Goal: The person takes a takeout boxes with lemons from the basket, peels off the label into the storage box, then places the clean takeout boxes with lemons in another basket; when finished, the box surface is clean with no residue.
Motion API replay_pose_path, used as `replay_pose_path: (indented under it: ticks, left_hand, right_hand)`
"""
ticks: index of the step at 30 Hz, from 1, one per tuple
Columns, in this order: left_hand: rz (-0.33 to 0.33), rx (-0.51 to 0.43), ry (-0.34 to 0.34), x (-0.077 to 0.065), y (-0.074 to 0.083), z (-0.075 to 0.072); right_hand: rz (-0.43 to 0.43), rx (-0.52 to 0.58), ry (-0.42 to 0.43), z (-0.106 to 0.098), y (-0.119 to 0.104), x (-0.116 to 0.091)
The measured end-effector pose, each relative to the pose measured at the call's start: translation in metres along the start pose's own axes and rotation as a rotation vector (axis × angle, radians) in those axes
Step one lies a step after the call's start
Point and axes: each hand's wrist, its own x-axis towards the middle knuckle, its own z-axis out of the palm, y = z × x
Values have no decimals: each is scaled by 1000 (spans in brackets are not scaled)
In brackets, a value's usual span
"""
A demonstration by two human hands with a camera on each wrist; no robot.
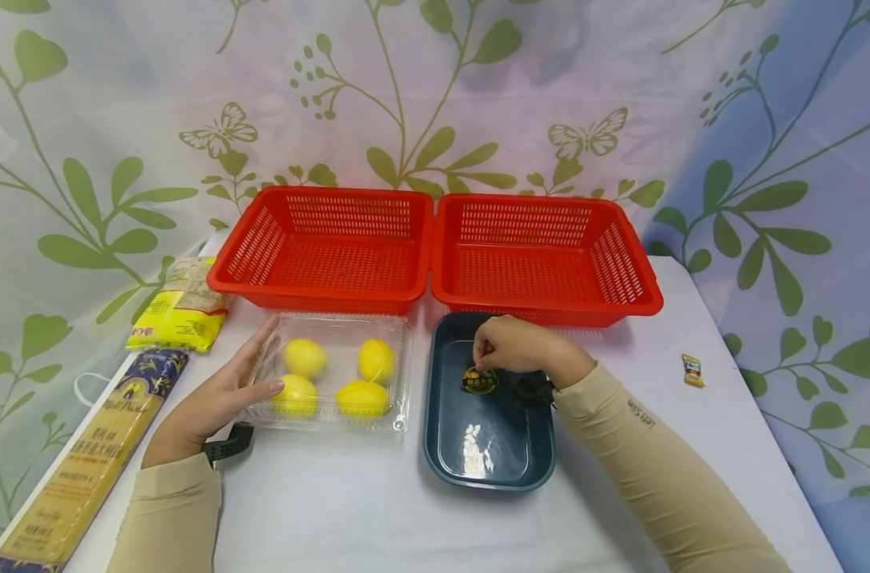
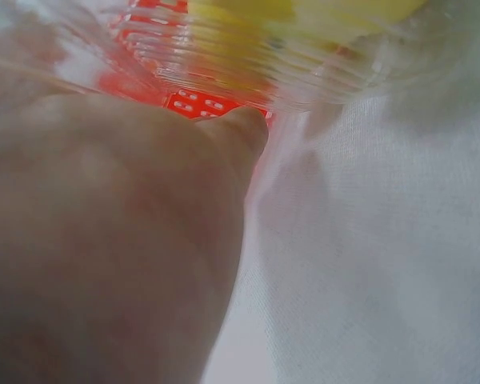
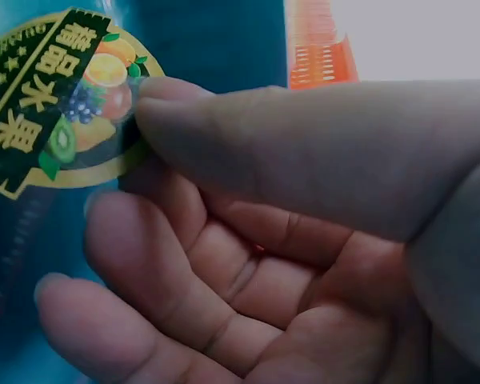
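My right hand (image 1: pixel 516 344) pinches a round black-and-gold fruit sticker (image 3: pixel 68 104) between thumb and index finger, above a dark blue tray (image 1: pixel 492 434). In the right wrist view the sticker shows printed fruit and gold characters, and the other fingers curl loosely below it. A clear plastic container (image 1: pixel 334 322) stands to the left, with several yellow lemons (image 1: pixel 304 358) inside. My left hand (image 1: pixel 223 398) lies along the container's left side, fingers stretched out and thumb over its front left corner. In the left wrist view the thumb (image 2: pixel 236 132) is right by the ridged plastic wall.
Two red baskets (image 1: pixel 320 298) (image 1: pixel 545 309) stand side by side behind the container and tray. At the left lie a yellow bag (image 1: pixel 180 306) and a long pasta packet (image 1: pixel 98 454). A small yellow wrapped packet (image 1: pixel 692 370) lies at the right.
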Motion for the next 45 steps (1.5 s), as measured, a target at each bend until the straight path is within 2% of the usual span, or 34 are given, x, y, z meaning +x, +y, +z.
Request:
replay_pose_path:
  ticks: [17, 22, 28, 29, 31, 39, 45]
  left_hand:
    - [0, -2, -3, 2, 0, 0]
    - [0, -2, -1, 0, 1, 1]
    - [-3, -10, -12, -7, 28, 9]
    - [-2, -14, -14, -7, 32, 10]
    - [-1, -18, -15, -7, 30, 9]
    - [8, -25, -12, -1, 7, 3]
    - [11, -16, -10, 0, 2, 2]
  right_hand:
    - [74, -21, 51, 9, 9, 4]
    - [68, -14, 86, 10, 9, 5]
    - [61, 15, 123, 9, 8, 2]
    - [61, 29, 128, 8, 8, 1]
    - [56, 60, 141, 7, 7, -2]
    - [62, 219, 211, 1, 8, -20]
    - [27, 452, 325, -2, 15, -40]
